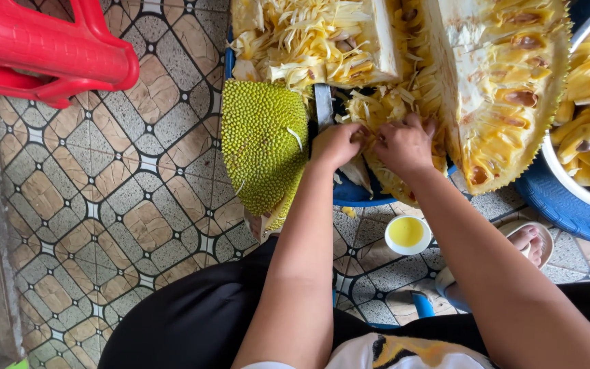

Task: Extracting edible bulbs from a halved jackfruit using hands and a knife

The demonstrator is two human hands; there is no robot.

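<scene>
- Pod-picking was judged under way: both hands, left [336,145] and right [404,143], were closed on fibres inside the jackfruit [390,109] on the blue tray [349,195].
- A firm tug was judged needed; the bowl [585,198] sat right.

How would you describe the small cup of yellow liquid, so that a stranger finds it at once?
Start at the big cut jackfruit at the top right, where both hands dig into the flesh. Go straight down past the right hand to the patterned tile floor. There stands a small round white cup of smooth yellow liquid, the only small round container there, unlike the large bowl of fruit pods.
</scene>
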